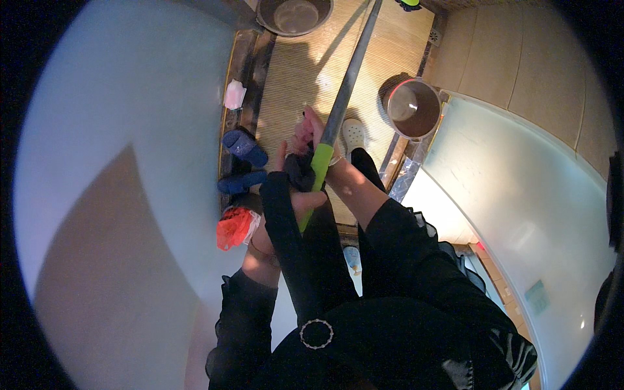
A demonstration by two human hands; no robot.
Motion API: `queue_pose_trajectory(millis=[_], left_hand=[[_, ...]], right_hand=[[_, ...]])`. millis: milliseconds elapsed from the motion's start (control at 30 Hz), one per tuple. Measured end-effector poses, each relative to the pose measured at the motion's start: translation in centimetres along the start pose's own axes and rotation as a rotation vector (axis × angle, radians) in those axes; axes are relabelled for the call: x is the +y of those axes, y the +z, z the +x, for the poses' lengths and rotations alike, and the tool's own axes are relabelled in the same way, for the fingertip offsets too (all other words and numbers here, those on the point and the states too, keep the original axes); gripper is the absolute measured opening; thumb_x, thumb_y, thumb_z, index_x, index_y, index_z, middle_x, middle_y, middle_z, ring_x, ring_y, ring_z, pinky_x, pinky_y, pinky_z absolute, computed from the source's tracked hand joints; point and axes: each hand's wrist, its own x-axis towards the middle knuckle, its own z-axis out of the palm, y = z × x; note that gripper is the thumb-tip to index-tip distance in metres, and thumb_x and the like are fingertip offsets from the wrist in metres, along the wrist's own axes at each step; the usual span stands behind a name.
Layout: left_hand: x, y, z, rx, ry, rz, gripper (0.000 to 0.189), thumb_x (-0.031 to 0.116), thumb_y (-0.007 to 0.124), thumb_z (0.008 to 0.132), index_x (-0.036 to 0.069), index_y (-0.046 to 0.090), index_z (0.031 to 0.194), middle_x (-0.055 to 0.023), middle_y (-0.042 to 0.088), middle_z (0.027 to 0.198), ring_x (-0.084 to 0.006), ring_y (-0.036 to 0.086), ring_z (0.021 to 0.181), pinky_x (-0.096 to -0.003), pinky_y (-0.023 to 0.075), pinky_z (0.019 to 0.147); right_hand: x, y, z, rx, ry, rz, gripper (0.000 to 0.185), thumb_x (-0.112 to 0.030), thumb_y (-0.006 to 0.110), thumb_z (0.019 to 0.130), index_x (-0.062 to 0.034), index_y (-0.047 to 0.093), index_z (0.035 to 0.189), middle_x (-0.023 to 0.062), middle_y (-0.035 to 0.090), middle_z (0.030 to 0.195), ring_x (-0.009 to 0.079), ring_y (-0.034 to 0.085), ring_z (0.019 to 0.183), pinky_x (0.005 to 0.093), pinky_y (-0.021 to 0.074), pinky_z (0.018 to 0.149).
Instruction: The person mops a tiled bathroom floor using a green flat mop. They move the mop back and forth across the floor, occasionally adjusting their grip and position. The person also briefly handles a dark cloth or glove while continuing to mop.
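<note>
A long pole with a grey shaft and a green end (347, 80) runs from the top of the view down between my hands. My left hand (303, 202) is at the green end, its thumb lying across it. A dark bunched cloth (299, 170) is between my hands, against the pole. My right hand (308, 131) is beside the pole just above the cloth, fingers curled; whether it grips the cloth is hidden. A black fabric strip hangs from my clothing over my left wrist.
Two buckets, one at the right (414, 108) and one at the top (295, 17), stand on the ribbed mat (287, 73) or near it. Blue slippers (244, 147), a pink packet (235, 94) and a red plastic bag (235, 228) line the left wall. A glass panel curves at right.
</note>
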Motion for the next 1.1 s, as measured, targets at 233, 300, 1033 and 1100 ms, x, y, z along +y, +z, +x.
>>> queue_pose_trajectory(millis=[233,300,1033,1100], left_hand=[[1.4,-0.3,-0.1,0.017,0.035,-0.005,0.118,-0.006,0.076,0.049,0.008,0.012,0.147,-0.0143,0.047,0.133,-0.0250,0.049,0.119,-0.0383,0.0402,0.100],[1.3,-0.1,0.1,-0.002,0.135,-0.022,0.113,-0.005,0.076,0.051,0.008,0.017,0.147,-0.0129,0.049,0.131,-0.0247,0.050,0.118,-0.0385,0.0407,0.100],[-3.9,4.0,1.6,-0.184,-0.600,-0.620,0.049,0.050,0.054,0.089,0.009,0.057,0.116,-0.0075,0.065,0.104,-0.0220,0.067,0.087,-0.0386,0.0592,0.061],[-3.6,3.8,2.0,-0.219,-0.628,-0.540,0.050,0.050,0.056,0.088,0.009,0.055,0.116,-0.0074,0.061,0.106,-0.0228,0.065,0.088,-0.0347,0.0583,0.059]], right_hand=[[0.3,0.6,1.5,0.015,0.047,0.099,0.047,-0.050,0.056,0.089,-0.0142,0.039,0.064,-0.0002,0.035,0.050,0.0167,0.042,0.042,0.0292,0.0339,0.040],[0.2,0.8,1.2,-0.014,0.011,0.175,0.044,-0.046,0.057,0.090,-0.0125,0.042,0.066,0.0000,0.038,0.051,0.0180,0.048,0.045,0.0289,0.0380,0.042],[-8.1,-5.7,-4.9,0.597,-0.560,-0.065,0.015,-0.019,0.057,0.094,-0.0040,0.058,0.096,0.0042,0.057,0.071,0.0171,0.055,0.059,0.0301,0.0492,0.056],[-9.9,-4.7,-6.5,0.504,-0.579,-0.138,0.017,-0.019,0.051,0.097,-0.0028,0.056,0.097,0.0048,0.055,0.071,0.0158,0.054,0.061,0.0286,0.0491,0.058]])
